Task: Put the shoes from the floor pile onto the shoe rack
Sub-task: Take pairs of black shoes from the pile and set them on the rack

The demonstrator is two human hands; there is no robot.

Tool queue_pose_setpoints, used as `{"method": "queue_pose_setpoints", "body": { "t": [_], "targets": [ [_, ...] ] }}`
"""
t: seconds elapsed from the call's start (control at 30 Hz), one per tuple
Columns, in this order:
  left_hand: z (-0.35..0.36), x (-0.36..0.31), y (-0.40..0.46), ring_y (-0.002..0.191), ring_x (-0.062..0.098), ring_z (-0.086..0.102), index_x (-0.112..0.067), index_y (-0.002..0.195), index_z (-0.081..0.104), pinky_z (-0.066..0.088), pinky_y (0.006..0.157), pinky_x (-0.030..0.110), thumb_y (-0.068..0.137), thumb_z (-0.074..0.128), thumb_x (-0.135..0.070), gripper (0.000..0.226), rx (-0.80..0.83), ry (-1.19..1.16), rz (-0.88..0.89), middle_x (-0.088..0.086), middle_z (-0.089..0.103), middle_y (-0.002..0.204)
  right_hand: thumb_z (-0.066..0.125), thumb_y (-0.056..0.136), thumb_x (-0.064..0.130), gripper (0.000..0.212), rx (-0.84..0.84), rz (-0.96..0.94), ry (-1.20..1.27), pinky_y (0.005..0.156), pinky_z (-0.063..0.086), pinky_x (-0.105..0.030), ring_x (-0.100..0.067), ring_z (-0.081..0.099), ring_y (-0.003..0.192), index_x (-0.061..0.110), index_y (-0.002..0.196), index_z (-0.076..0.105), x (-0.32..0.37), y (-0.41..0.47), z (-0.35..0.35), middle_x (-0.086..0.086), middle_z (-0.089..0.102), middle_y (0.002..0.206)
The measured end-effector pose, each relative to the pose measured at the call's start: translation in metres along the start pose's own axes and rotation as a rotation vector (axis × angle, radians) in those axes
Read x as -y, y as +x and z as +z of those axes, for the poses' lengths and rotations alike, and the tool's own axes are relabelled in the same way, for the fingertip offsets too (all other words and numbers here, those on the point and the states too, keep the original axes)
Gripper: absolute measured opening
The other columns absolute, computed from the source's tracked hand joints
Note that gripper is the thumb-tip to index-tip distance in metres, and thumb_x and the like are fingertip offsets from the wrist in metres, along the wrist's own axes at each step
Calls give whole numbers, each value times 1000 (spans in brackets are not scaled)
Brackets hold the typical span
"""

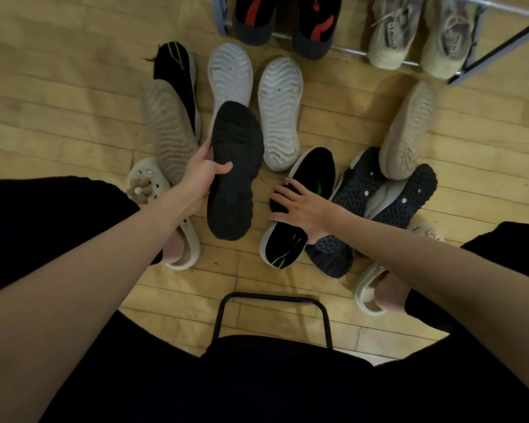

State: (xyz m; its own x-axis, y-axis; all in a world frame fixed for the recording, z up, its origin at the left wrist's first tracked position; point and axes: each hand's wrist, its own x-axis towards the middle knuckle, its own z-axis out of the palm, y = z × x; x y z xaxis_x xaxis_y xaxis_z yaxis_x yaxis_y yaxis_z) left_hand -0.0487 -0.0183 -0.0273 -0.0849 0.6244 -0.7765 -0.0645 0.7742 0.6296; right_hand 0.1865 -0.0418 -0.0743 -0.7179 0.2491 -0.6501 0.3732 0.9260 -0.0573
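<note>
Two pairs are already parked on the shoe rack (498,47) at the top of the view: a black pair with red markings (287,19) and a beige knit pair (422,35), toes pointing back toward the person. Everything else is on the wood floor (58,87) in a loose pile between the rack and the seated person's feet.

Biggest thing in play is the black shoe (235,169) in the left hand (200,178). It's flipped sole-up and its long axis runs almost straight away from the person, toe end toward the rack. Thumb is hooked over the near edge of the sole, fingers wrapped under the far side, so that hand is clamped on it and it looks lifted clear of the white-soled pair (257,96) behind it. I'd guess the move from here is mostly a straight push forward plus a roll to get it sole-down.

Right hand (300,209) is spread flat on top of the black sneaker with the green stripe (300,206), which lies upright and angled, toe up and to the right. Fingers are splayed and resting on it, not closed around it yet. Its likely mate (177,83) is way over on the left side of the pile, next to a tan sole-up shoe (168,129).

Smaller stuff: dark mesh shoes (379,193) and another tan shoe (409,129) tucked to the right.
</note>
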Motion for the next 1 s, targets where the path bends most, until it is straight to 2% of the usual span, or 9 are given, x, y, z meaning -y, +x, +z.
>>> {"method": "queue_pose_setpoints", "body": {
  "t": [0.13,0.23,0.3,0.47,0.53,0.67,0.83,0.93,1.0],
  "targets": [
    [-11,5,-5,90,2,59,-27,144,38,52,55,14,80,57,7,74,-15,-60,1,-13,61,110,77,51,60,103,-123,0,28,110,25,-51,-35,42,124,16,137,42,-2,-6,-1,-14,44,135],
    [-16,4,-7,108,19,59,-23,145,38,54,85,33,80,55,9,75,-10,-131,-8,0,58,129,76,46,62,99,-300,224,171,93,35,-43,-32,50,107,13,127,48,-18,-19,-5,-11,51,117],
    [-17,4,-9,113,24,57,-22,145,37,50,94,40,80,54,9,74,-25,-144,-10,5,56,133,79,46,58,94,-398,424,318,91,34,-42,-33,51,105,11,122,50,-32,-25,-14,-13,53,113],
    [-11,3,-16,90,13,59,-25,145,37,52,63,23,81,55,8,75,-44,-115,-24,0,57,118,77,57,59,87,-415,802,544,97,36,-45,-35,52,112,4,118,50,-73,3,-56,-16,56,118],
    [-9,3,-16,89,12,57,-24,145,38,49,64,24,80,54,9,75,-29,-113,-31,1,56,121,73,66,56,82,-400,850,650,98,37,-45,-35,53,115,4,124,45,-89,20,-68,-17,56,122],
    [-8,5,-16,93,12,58,-24,145,39,50,66,23,80,54,10,75,-8,-109,-20,3,55,132,60,84,49,75,-416,909,723,102,35,-46,-36,52,118,3,137,34,-103,39,-69,-19,56,127],
    [-9,8,-15,94,14,54,-24,145,38,45,65,23,80,55,9,75,-51,-108,-33,2,53,131,53,89,28,65,-521,901,484,109,31,-48,-42,42,128,0,143,30,-69,34,-47,-27,41,139],
    [-11,11,-15,87,11,55,-25,144,38,47,65,24,79,55,9,75,-49,-117,-41,0,55,117,51,81,22,50,-676,661,230,87,43,-46,-41,55,105,0,126,49,-39,17,-23,-25,54,118],
    [-13,13,-14,95,16,57,-24,144,39,50,74,29,79,55,10,75,-42,-111,-42,2,56,120,50,86,38,51,-470,481,338,80,43,-44,-38,54,102,2,121,46,-22,11,-7,-21,52,113]
  ]
}}
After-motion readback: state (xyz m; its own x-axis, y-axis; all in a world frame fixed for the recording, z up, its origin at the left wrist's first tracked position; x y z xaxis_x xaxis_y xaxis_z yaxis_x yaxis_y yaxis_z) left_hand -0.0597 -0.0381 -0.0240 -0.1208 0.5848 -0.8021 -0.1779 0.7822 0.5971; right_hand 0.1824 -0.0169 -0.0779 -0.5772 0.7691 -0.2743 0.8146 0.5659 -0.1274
